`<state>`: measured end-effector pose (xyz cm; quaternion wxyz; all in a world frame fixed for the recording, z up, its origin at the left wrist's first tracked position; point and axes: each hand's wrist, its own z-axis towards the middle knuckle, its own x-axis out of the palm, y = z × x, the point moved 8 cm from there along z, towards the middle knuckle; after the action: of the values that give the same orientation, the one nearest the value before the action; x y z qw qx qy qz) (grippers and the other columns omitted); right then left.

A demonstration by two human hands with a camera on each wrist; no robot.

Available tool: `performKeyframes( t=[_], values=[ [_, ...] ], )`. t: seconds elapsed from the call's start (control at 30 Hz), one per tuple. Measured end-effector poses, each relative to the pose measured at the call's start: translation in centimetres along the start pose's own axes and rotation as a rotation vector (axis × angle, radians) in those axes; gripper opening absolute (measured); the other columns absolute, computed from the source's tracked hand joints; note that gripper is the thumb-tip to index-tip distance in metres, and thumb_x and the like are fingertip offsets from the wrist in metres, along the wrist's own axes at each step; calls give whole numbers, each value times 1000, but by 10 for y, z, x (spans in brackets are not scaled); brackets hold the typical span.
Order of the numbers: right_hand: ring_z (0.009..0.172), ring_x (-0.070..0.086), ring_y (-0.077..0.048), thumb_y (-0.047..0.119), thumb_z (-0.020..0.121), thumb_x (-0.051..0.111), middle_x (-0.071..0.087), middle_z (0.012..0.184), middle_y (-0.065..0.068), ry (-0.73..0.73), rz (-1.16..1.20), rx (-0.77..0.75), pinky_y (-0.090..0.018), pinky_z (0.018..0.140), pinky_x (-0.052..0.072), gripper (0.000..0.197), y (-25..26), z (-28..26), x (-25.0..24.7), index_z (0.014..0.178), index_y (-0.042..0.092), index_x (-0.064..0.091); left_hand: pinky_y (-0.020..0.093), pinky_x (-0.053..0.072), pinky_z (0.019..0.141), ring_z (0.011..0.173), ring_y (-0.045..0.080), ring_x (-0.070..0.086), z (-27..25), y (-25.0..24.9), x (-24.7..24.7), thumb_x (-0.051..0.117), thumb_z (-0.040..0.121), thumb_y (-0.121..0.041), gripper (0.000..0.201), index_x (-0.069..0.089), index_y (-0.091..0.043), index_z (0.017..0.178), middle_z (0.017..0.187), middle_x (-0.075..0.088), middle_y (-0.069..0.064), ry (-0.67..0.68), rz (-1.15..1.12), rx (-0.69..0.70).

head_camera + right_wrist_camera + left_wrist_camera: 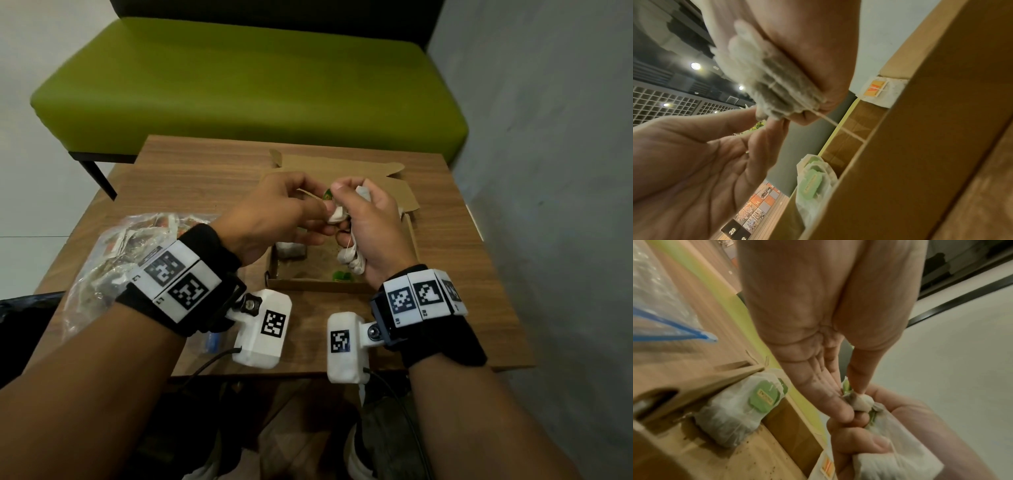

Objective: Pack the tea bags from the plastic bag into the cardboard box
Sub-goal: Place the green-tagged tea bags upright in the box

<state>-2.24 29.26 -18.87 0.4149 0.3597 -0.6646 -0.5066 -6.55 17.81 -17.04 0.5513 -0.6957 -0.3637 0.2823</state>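
Both hands are raised together over the shallow, open brown cardboard box [342,284] that lies on the wood-grain table [191,185]. The right hand [371,229] is curled into a fist around a bunch of white paper tea bags [349,262], whose ends stick out below the fist and again above it beside the thumb; a thin white string [838,125] trails from the bunch toward the box. The left hand [274,212] meets it from the side, and its thumb and fingertips [844,410] pinch one small white tea bag [864,400] with a green tag at the top of the bunch, right against the right hand's fingers.

Inside the box, a tea bag with a pale green paper tag [764,395] leans against the left wall, a green tag lies near the front wall, and another bag with an orange-and-yellow tag [876,88] sits at the far end. Dark tea crumbs speckle the box floor.

The crumpled clear plastic bag [113,246] with a blue zip strip lies on the table to the left of the box, partly under the left forearm, with more tea bags visible through it. A green upholstered bench [246,82] stands beyond the table.
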Motion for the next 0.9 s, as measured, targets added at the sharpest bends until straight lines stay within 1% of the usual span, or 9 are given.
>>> performKeyframes(
  t=[0.1, 0.23, 0.37, 0.5, 0.6, 0.67, 0.77, 0.83, 0.9],
  values=[
    [48, 44, -7, 16, 99, 61, 56, 69, 0, 12, -30, -9, -19, 37, 34, 11, 2, 0, 0, 88, 18, 60, 23, 55, 58, 65, 13, 69, 1, -2, -3, 68, 86, 0, 22, 58, -8, 104, 68, 68, -2, -15, -28, -13],
    [49, 42, -6, 15, 100, 58, 54, 70, 1, -7, 22, 22, -18, 36, 32, 10, 2, 0, -2, 90, 18, 60, 23, 57, 62, 62, 10, 67, 2, -2, -7, 66, 84, 8, 21, 59, -9, 94, 66, 67, -3, -40, -64, -17],
    [48, 42, -6, 7, 99, 54, 57, 72, -3, -9, 130, 44, -16, 36, 32, 15, 1, 2, -3, 91, 17, 60, 22, 56, 61, 66, 9, 66, 4, -4, -12, 66, 82, 11, 25, 60, -11, 93, 69, 65, -5, -107, -57, 25],
    [48, 42, -7, -3, 95, 51, 56, 68, -3, 46, 141, 12, -17, 36, 32, 24, 4, 0, 3, 91, 16, 65, 25, 56, 61, 75, 15, 70, 2, 2, -2, 70, 86, -4, 25, 59, -12, 106, 84, 72, 3, -13, -49, -47],
    [46, 42, -5, 1, 98, 51, 58, 71, -4, 81, 143, -5, -16, 36, 33, 21, 7, -3, 5, 94, 14, 68, 25, 56, 63, 73, 13, 69, -1, 2, 2, 69, 85, -3, 25, 59, -13, 106, 79, 72, 1, 52, -74, -58],
    [47, 42, -4, 11, 102, 53, 60, 77, -4, 85, 150, -2, -15, 36, 33, 15, 6, -2, 4, 99, 14, 68, 24, 56, 62, 72, 12, 68, 0, -1, -3, 68, 84, 1, 26, 59, -13, 105, 74, 70, -2, 22, -52, -36],
    [48, 40, -5, 18, 102, 56, 62, 80, 3, 53, 241, 20, -16, 35, 31, 12, 3, 2, -2, 107, 11, 64, 24, 53, 59, 73, 14, 64, 4, -3, -15, 68, 84, 4, 28, 59, -12, 105, 74, 64, -2, -94, 60, -7],
    [46, 39, -4, 18, 101, 57, 58, 81, 4, 38, 298, 24, -16, 35, 29, 14, 4, 4, -6, 110, 8, 61, 25, 53, 60, 70, 12, 60, 5, -3, -21, 67, 85, 6, 27, 59, -12, 103, 77, 58, -1, -143, 113, 14],
    [45, 38, -3, 12, 99, 58, 55, 77, 3, 60, 292, 11, -16, 35, 29, 10, 7, 3, -6, 108, 9, 62, 26, 52, 60, 65, 11, 57, 6, -5, -24, 67, 84, 8, 28, 61, -15, 99, 79, 55, 0, -166, 199, 50]
  ],
)
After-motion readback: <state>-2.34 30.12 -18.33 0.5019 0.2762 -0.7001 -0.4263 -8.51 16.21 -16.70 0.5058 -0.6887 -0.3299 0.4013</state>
